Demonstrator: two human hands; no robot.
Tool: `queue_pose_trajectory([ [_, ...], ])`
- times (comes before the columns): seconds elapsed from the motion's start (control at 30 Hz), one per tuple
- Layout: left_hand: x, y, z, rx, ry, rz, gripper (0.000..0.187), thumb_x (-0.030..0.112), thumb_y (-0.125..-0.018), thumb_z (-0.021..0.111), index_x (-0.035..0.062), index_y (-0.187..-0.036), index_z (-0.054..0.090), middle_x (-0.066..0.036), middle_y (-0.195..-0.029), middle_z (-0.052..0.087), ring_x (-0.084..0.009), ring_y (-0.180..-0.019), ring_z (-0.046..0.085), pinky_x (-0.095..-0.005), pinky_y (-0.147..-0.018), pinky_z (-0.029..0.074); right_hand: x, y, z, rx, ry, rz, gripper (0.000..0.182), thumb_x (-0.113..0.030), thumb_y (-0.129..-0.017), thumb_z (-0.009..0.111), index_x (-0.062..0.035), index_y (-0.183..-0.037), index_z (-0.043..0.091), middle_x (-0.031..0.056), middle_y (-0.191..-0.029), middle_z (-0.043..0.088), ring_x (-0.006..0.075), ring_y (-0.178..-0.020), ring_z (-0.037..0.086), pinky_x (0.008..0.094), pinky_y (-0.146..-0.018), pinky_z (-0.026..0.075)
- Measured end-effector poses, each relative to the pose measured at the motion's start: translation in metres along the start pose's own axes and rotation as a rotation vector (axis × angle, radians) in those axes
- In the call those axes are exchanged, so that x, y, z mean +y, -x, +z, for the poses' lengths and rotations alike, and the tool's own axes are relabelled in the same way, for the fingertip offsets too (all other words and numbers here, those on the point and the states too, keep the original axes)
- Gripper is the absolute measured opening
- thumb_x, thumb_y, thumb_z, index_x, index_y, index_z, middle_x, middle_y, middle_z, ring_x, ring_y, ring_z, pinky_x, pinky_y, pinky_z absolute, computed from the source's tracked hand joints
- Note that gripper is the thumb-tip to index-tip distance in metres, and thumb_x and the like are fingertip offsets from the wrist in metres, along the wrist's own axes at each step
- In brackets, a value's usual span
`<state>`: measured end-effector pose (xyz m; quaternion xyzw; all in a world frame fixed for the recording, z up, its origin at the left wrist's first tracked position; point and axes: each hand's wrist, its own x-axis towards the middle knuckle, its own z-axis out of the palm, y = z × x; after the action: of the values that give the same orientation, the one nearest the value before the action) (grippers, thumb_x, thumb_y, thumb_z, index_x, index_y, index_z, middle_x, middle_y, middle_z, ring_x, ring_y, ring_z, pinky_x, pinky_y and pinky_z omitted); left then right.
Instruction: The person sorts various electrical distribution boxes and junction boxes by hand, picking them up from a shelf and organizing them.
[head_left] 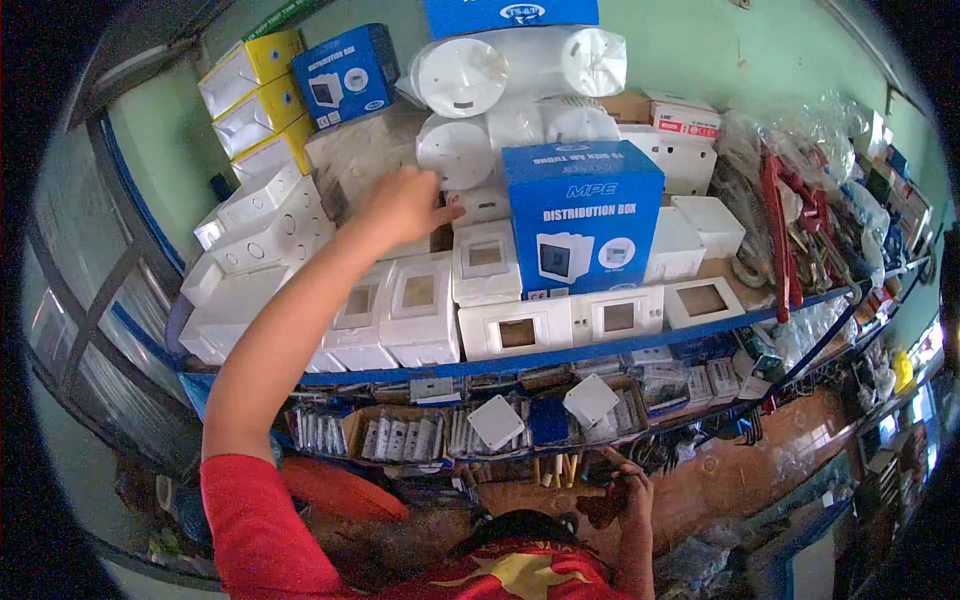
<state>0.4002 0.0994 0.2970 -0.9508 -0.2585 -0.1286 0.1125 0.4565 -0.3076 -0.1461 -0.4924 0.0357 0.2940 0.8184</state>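
Nearest, the right hand (pixel 628 490) hangs low with its grip closed on a small dark object, while the left hand (pixel 405 203), fingers loosely open, reaches the white boxes (pixel 470 205) far up the shelf (pixel 560 352), seemingly mid-pick, needing a firm clasp next.

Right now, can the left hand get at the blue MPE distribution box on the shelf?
Probably yes. The left hand is raised at shelf height just beside the blue MPE distribution box, whose front face is bare, with nothing between them.
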Motion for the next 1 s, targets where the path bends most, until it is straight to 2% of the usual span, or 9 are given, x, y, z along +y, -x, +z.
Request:
queue_pose_trajectory([
  [0.03, 0.006, -0.001, 0.001, 0.015, -0.074, -0.052, 0.055, 0.054, -0.071, 0.071, 0.0007, -0.085, 0.065, -0.021, -0.084, 0.065, -0.0351, -0.082, 0.064, -0.0433, -0.073, 0.05, -0.003, 0.001, 0.0, -0.005, 0.006, -0.017, 0.018, -0.008, -0.087, 0.052, -0.0016, -0.1, 0.062, 0.0083, -0.083, 0.065, 0.0174, -0.069, 0.061, 0.0286, -0.061, 0.05],
  [0.23, 0.004, -0.02, 0.01, 0.067, -0.13, 0.001, 0.054, 0.057, -0.063, 0.076, 0.005, -0.078, 0.068, -0.016, -0.083, 0.068, -0.0326, -0.082, 0.067, -0.0412, -0.073, 0.052, 0.0, -0.007, -0.008, 0.029, 0.016, -0.011, 0.017, -0.007, -0.087, 0.052, -0.0004, -0.1, 0.061, 0.0093, -0.084, 0.066, 0.0181, -0.07, 0.061, 0.0293, -0.062, 0.051],
  [0.33, -0.006, -0.023, 0.016, 0.08, -0.096, -0.006, 0.065, 0.063, -0.059, 0.075, 0.0011, -0.076, 0.064, -0.019, -0.08, 0.065, -0.037, -0.081, 0.064, -0.0459, -0.071, 0.05, 0.006, -0.009, -0.01, 0.056, -0.1, -0.018, 0.019, 0.0, -0.086, 0.045, 0.0, -0.096, 0.062, 0.0091, -0.081, 0.063, 0.0178, -0.067, 0.06, 0.0304, -0.062, 0.053],
  [0.43, -0.009, -0.021, 0.013, 0.064, -0.117, -0.025, 0.065, 0.063, -0.056, 0.076, 0.0011, -0.073, 0.063, -0.019, -0.079, 0.065, -0.0357, -0.079, 0.065, -0.0452, -0.067, 0.051, 0.004, -0.004, -0.012, 0.022, -0.085, -0.051, 0.017, -0.006, -0.086, 0.053, 0.0008, -0.1, 0.061, 0.0112, -0.082, 0.065, 0.0186, -0.066, 0.061, 0.0296, -0.061, 0.051],
  [0.53, -0.002, -0.012, 0.008, 0.126, -0.207, -0.039, 0.055, 0.055, -0.06, 0.077, 0.0041, -0.076, 0.064, -0.016, -0.084, 0.067, -0.0341, -0.082, 0.065, -0.045, -0.068, 0.051, 0.002, -0.002, -0.018, 0.058, -0.122, 0.021, 0.016, -0.001, -0.085, 0.048, -0.0004, -0.095, 0.06, 0.0113, -0.08, 0.062, 0.0215, -0.069, 0.061, 0.0317, -0.062, 0.054],
  [0.73, 0.005, -0.006, 0.011, 0.141, -0.218, -0.117, 0.057, 0.056, -0.06, 0.076, 0.0041, -0.082, 0.064, -0.017, -0.086, 0.066, -0.0356, -0.083, 0.064, -0.0463, -0.068, 0.05, -0.009, 0.011, -0.037, 0.08, -0.101, 0.013, 0.015, -0.001, -0.083, 0.05, 0.0005, -0.095, 0.059, 0.013, -0.079, 0.061, 0.022, -0.066, 0.06, 0.0313, -0.06, 0.052],
  [0.83, 0.009, -0.005, 0.006, 0.062, -0.185, -0.136, 0.06, 0.057, -0.059, 0.076, 0.0035, -0.085, 0.063, -0.018, -0.086, 0.066, -0.0356, -0.084, 0.064, -0.0459, -0.069, 0.05, -0.008, 0.012, -0.058, 0.118, -0.118, -0.072, 0.015, -0.001, -0.082, 0.051, 0.0006, -0.094, 0.059, 0.013, -0.079, 0.061, 0.0219, -0.065, 0.059, 0.032, -0.06, 0.052],
  [0.97, 0.007, -0.004, 0.01, 0.202, -0.223, -0.068, 0.048, 0.048, -0.069, 0.075, 0.0023, -0.076, 0.063, -0.017, -0.078, 0.066, -0.032, -0.077, 0.065, -0.0426, -0.063, 0.049, -0.022, 0.032, -0.077, 0.225, -0.169, -0.054, 0.014, -0.001, -0.082, 0.049, 0.0009, -0.093, 0.058, 0.0123, -0.079, 0.061, 0.0205, -0.064, 0.058, 0.0311, -0.059, 0.05],
  [1.0, 0.011, -0.009, 0.003, 0.155, -0.106, -0.049, 0.044, 0.044, -0.071, 0.074, 0.002, -0.074, 0.063, -0.017, -0.075, 0.065, -0.0304, -0.073, 0.065, -0.0409, -0.061, 0.048, -0.015, 0.029, -0.096, 0.194, -0.062, -0.103, 0.014, -0.002, -0.083, 0.049, -0.0006, -0.093, 0.06, 0.0093, -0.078, 0.061, 0.0177, -0.064, 0.058, 0.0287, -0.057, 0.048],
])
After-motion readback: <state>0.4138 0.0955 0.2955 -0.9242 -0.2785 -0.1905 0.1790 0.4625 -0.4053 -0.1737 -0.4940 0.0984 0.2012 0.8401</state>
